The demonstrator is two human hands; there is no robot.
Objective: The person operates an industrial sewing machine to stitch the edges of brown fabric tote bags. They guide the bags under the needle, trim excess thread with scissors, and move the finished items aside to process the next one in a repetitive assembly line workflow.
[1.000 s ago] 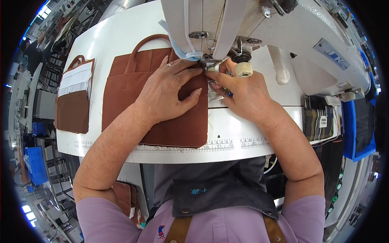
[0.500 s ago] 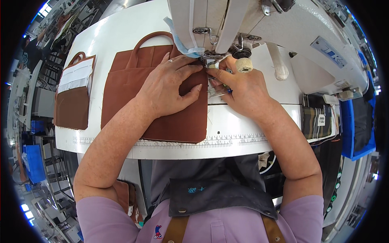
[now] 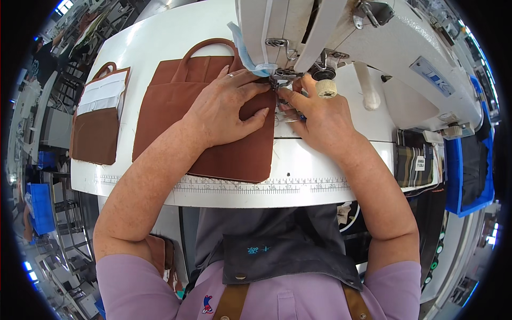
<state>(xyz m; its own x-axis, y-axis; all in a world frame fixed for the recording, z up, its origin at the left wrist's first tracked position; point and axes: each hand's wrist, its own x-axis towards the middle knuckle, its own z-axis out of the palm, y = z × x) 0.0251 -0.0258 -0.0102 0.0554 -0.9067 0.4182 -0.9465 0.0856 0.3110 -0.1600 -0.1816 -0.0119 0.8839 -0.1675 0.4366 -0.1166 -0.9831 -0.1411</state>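
A flat reddish-brown bag with a curved handle lies on the white sewing table, its right edge by the presser foot. Over its upper right part rests my left hand, palm down, thumb and fingers spread, fingertips near the needle area. My right hand is bent in at the bag's right edge beside the foot, thumb and fingers closed together. What its fingertips grip is partly hidden by the machine head. The sewing machine stands above and to the right, with a cream knob over my right fingers.
To the left lies a smaller brown piece with a white pocketed panel. A printed ruler runs along the table's front edge. Folded striped fabric and a blue bin sit at the right. A light-blue strip hangs from the machine.
The bag has slid slightly away from me along the table, its near edge now farther from the ruler. Both hands stay on or beside it. The whole view has shifted a little.
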